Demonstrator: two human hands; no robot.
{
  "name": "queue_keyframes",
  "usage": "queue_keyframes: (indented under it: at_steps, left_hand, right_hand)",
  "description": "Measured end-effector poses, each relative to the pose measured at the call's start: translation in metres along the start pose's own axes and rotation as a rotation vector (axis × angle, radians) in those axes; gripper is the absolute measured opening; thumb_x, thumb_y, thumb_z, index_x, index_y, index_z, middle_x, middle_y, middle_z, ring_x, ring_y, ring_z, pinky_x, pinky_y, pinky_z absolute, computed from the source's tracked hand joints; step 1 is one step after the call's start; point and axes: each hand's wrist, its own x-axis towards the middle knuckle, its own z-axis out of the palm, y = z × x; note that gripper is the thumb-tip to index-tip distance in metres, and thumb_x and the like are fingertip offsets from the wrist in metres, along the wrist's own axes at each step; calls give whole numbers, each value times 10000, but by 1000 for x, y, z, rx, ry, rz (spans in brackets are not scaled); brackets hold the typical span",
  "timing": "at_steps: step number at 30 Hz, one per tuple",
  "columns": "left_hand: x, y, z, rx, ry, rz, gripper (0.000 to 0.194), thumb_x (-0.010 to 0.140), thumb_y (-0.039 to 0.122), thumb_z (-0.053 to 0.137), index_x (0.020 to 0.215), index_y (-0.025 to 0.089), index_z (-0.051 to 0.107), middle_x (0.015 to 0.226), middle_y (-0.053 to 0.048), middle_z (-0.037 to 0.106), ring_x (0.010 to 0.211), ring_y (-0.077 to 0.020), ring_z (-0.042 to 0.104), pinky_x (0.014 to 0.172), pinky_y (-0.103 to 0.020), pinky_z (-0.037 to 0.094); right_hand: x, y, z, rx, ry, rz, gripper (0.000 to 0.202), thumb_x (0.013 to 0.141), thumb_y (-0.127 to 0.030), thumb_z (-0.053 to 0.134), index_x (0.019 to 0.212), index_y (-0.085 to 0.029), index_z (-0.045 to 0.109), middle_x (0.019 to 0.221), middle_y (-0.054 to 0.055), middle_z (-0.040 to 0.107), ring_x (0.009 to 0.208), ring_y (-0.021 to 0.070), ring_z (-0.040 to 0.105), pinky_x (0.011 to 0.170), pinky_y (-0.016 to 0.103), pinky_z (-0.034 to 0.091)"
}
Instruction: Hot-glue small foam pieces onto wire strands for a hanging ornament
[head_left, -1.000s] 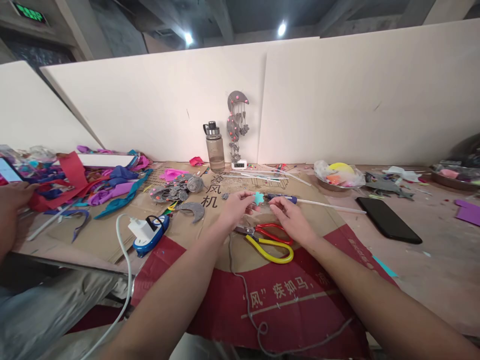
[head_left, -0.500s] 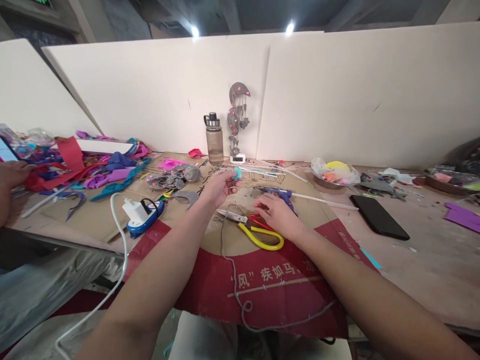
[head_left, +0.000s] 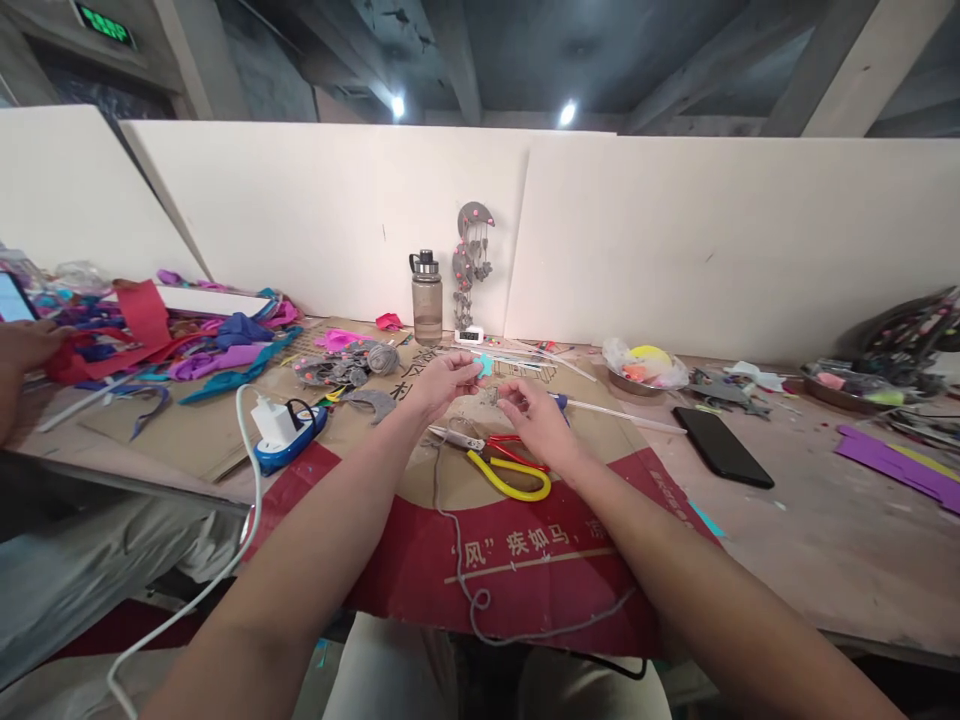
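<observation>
Between the fingertips of my left hand (head_left: 447, 384) is a small turquoise piece (head_left: 486, 366), shaped like a flower or star. My right hand (head_left: 529, 410) is close beside it on the right, fingers curled together; anything between them is too small to make out. Below the hands lie scissors with yellow and red handles (head_left: 517, 480) on a cardboard sheet (head_left: 547, 590). A grey yarn strand (head_left: 459, 540) runs from near the blades down to the sheet's front. My right hand partly covers a blue glue gun (head_left: 560, 402).
A bottle (head_left: 427, 305) and a grey moon hanging (head_left: 474, 215) stand at the back. A black phone (head_left: 721, 446) lies right. At left are a blue power strip (head_left: 292, 445), felt scraps (head_left: 232, 355) and another person's hand (head_left: 30, 345).
My right hand has moved up and closer to my left hand, off the scissors. The camera view has tilted up and shifted slightly right.
</observation>
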Motion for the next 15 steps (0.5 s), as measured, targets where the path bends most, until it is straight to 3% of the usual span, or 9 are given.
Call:
queue_keyframes:
  at_steps: [4,10,15]
  left_hand:
    - [-1,0,1,-37,-44,-19,374,604,372,827,790,131,610,687,-1,618,572,-73,562,576,-204,445]
    - [0,3,-6,-108,41,-16,322,622,325,807,780,140,596,763,-26,656,649,-96,611,569,-196,445]
    - [2,5,-8,-133,126,-14,258,620,265,780,748,136,597,770,-38,663,632,-89,589,506,-178,399]
  right_hand:
    - [16,1,2,-47,-99,-122,158,849,-152,520,962,-190,622,1008,71,633,925,186,549,819,337,444]
    - [37,8,10,-213,-376,-407,281,775,1,485,849,-188,678,968,78,656,971,206,550,915,378,401]
    - [46,6,17,-269,-581,-523,223,787,-56,543,797,-229,683,883,39,664,906,194,525,929,355,379]
